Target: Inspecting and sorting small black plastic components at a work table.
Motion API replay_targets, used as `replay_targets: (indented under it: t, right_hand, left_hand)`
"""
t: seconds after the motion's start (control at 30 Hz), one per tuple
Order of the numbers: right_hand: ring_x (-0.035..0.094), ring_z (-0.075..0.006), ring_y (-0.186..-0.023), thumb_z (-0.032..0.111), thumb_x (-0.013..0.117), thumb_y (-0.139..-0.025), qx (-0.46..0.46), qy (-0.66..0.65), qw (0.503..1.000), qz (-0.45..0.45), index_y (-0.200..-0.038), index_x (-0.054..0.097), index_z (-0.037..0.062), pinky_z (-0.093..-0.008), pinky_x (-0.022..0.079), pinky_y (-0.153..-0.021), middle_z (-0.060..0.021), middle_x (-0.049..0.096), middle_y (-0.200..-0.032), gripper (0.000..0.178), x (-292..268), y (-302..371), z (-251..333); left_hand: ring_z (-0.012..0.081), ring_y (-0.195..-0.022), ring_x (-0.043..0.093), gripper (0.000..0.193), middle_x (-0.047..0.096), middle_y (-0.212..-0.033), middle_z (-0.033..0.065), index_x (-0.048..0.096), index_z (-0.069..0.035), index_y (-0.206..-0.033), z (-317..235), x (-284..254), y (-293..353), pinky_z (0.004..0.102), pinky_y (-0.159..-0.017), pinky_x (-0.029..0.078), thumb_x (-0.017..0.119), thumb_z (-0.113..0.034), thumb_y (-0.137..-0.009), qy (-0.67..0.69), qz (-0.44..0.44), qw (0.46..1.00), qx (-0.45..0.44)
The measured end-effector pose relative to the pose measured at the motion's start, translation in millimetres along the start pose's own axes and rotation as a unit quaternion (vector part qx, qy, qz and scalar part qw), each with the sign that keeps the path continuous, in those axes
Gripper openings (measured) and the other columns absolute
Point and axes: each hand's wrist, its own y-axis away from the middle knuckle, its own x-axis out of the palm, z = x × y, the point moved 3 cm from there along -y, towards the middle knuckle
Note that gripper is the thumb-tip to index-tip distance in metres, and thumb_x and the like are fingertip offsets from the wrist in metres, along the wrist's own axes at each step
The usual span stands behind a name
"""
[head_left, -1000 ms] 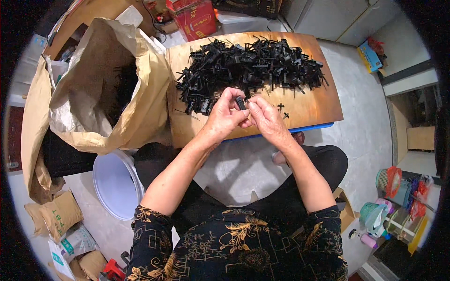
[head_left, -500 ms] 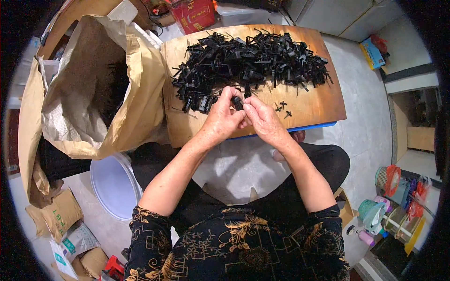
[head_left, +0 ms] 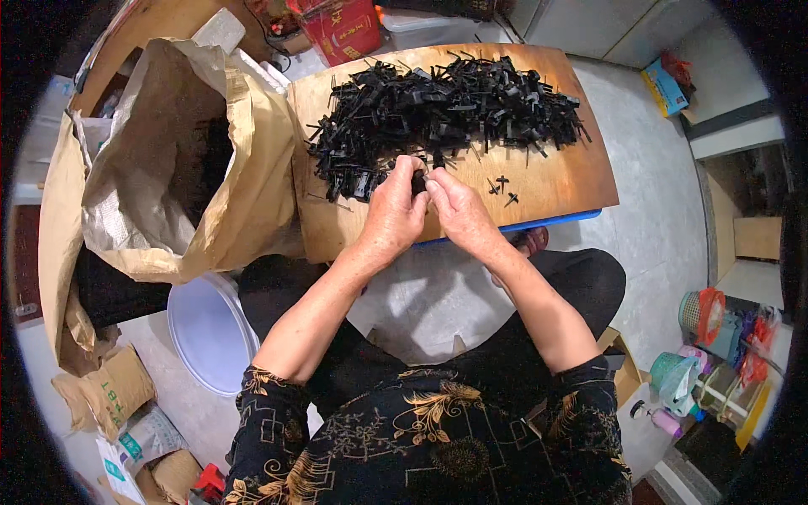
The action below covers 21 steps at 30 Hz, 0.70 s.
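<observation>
Over the near edge of a wooden board (head_left: 539,181), my two hands meet. My left hand (head_left: 392,206) is curled round a small black plastic part (head_left: 417,182), most of which its fingers hide. The thumb and fingers of my right hand (head_left: 457,204) are pinched together against that same part; whether they hold a separate bit of it cannot be made out. Just beyond my hands a wide heap of black plastic parts (head_left: 446,105) with thin stems covers the board. To the right of my right hand lie several small black cross-shaped pieces (head_left: 502,187).
A big open paper sack (head_left: 261,168) with dark contents stands left of the board. Below it is a round white tub (head_left: 210,337). A red box (head_left: 341,32) sits behind the board. Packed bags (head_left: 118,391) lie at lower left, baskets and bottles (head_left: 673,383) at right.
Both hands stay together at the board's near edge. My fingers have closed further over the black part, so less of it shows. The whole view has shifted slightly.
</observation>
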Motion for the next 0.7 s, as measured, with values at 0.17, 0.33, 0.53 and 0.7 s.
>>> replay_targets:
  t: [0.17, 0.33, 0.53, 0.7]
  right_hand:
    - [0.047, -0.0117, -0.066, 0.018, 0.044, -0.093, -0.019, -0.025, 0.999, 0.012, -0.095, 0.051, 0.0022, -0.0265, 0.040, -0.059, -0.0043, 0.051, -0.073, 0.017, -6, 2, 2]
    - [0.047, -0.0061, -0.061, 0.024, 0.044, -0.094, -0.028, -0.125, 0.992, 0.016, -0.104, 0.048, 0.0033, -0.0200, 0.039, -0.054, -0.0011, 0.052, -0.076, 0.023, -17, 4, 4]
    - [0.044, -0.0023, -0.045, 0.023, 0.055, -0.089, 0.071, -0.261, 0.963, 0.010, -0.099, 0.053, 0.0057, -0.0150, 0.033, -0.040, -0.0019, 0.059, -0.075, 0.020, -29, 11, 6]
    - [0.044, -0.0007, -0.047, 0.020, 0.057, -0.088, 0.084, -0.280, 0.956, 0.009, -0.097, 0.054, 0.0075, -0.0141, 0.029, -0.039, 0.0003, 0.058, -0.073, 0.016, -36, 12, 10]
  left_hand:
    - [0.0243, -0.063, 0.059, 0.030, 0.055, -0.073, 0.0126, 0.041, -0.005, -0.101, -5, -2, -1, 0.0332, -0.056, 0.046, 0.058, 0.000, -0.078, 0.037, 0.031, 0.999, -0.021]
    - [0.0083, -0.056, 0.053, 0.022, 0.056, -0.074, 0.0043, 0.041, -0.010, -0.103, -11, -9, -5, 0.0193, -0.046, 0.040, 0.054, -0.006, -0.086, 0.330, 0.055, 0.934, -0.124]
    - [0.0134, -0.061, 0.058, 0.023, 0.059, -0.085, 0.0060, 0.045, -0.009, -0.110, -21, -11, -3, 0.0205, -0.051, 0.047, 0.052, -0.010, -0.087, 0.594, 0.072, 0.774, -0.208]
    - [0.0131, -0.062, 0.058, 0.038, 0.056, -0.083, 0.0026, 0.043, -0.008, -0.126, -10, -5, 3, 0.0204, -0.050, 0.048, 0.050, -0.008, -0.088, 0.564, 0.161, 0.785, -0.201]
